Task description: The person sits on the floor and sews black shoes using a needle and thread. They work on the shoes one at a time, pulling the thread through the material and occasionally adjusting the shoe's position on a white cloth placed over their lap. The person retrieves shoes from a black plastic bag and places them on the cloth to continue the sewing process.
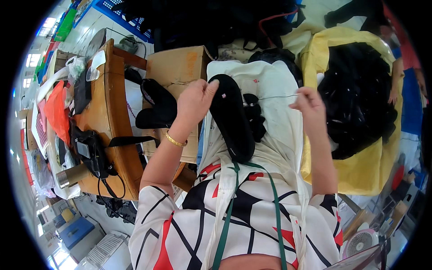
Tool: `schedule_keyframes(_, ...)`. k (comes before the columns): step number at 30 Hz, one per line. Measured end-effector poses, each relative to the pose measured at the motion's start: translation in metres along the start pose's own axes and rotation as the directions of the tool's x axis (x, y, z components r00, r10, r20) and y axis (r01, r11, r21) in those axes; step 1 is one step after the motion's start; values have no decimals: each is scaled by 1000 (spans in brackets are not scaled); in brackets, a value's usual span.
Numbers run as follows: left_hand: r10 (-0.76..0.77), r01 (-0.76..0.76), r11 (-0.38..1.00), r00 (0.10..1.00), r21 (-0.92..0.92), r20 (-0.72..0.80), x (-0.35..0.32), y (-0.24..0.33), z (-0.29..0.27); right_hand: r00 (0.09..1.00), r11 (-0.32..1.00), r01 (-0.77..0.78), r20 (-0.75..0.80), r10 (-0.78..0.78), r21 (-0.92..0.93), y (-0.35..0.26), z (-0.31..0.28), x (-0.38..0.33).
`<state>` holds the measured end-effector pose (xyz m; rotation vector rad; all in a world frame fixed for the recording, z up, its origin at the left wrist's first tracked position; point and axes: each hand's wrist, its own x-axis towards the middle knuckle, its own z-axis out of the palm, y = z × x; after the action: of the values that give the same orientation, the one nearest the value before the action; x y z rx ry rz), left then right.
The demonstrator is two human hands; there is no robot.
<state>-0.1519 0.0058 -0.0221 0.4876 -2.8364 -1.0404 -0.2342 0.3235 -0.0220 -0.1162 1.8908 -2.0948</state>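
Note:
My left hand (198, 100) grips a long black shoe (231, 119) by its upper end, thumb on top. A small pale pink mark shows near that end of the shoe, which lies slanted over the white apron cloth (281, 117) on my lap. Raised to the right, my right hand (310, 102) is closed in a pinch on a dark thread (276, 96). The thread runs taut leftward to small black pieces (254, 118) beside the shoe. Whether a needle is between the right fingertips, I cannot make out.
Black shoes (157, 105) rest on a cardboard box (175, 67) at the left. Beyond it stands a wooden table (108, 90) with a black bag (92, 153). A yellow sack (360, 173) full of black pieces is at the right, with another person's arm (396, 81) beside it.

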Motion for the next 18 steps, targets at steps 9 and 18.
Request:
schedule_keyframes(9, -158, 270, 899, 934, -344, 319, -6, -13, 15, 837, 551, 475, 545, -43, -687, 40, 98, 27)
schedule_keyframes(18, -309, 532, 480, 847, -697, 433, -11, -10, 27, 852, 345, 522, 460, -248, -780, 33, 87, 44)
